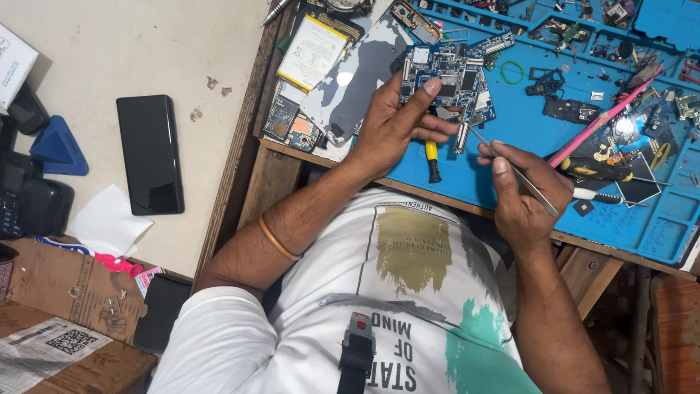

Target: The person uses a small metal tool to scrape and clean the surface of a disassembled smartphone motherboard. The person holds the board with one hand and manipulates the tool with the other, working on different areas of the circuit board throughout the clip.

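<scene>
Left hand: the left hand point(394, 128) grips a blue printed circuit board studded with metal shields and chips point(445, 80), thumb on its upper face, other digits curled under its near edge.
Right hand: the right hand point(521, 193) pinches a pair of thin steel tweezers point(514, 169) between thumb and forefinger, closed firmly on them.
Where the board is: lifted just above the blue silicone work mat point(510, 124), at its left end, far side of the person's chest.
Key relation: the board lies up and to the left of the right hand; the tweezers' long axis runs on that same diagonal, the tip aimed at the board's lower right corner, close to it though I cannot tell if it touches.
Nearer hand: the left already has the board; the right stands just beside it, a short gap between them.
Edges: the mat's near edge and the wooden bench rim point(452, 201) run right under both wrists.
Open room: bare mat lies between the hands; to the right a pink plastic stick point(605, 115) and a black-handled screwdriver point(594, 169) crowd the space.
Left of the board: a grey phone back cover point(357, 80) and a yellow-edged flat battery point(313, 51).
Far left: a black smartphone lying face up point(149, 153) on the pale table, well apart.
</scene>
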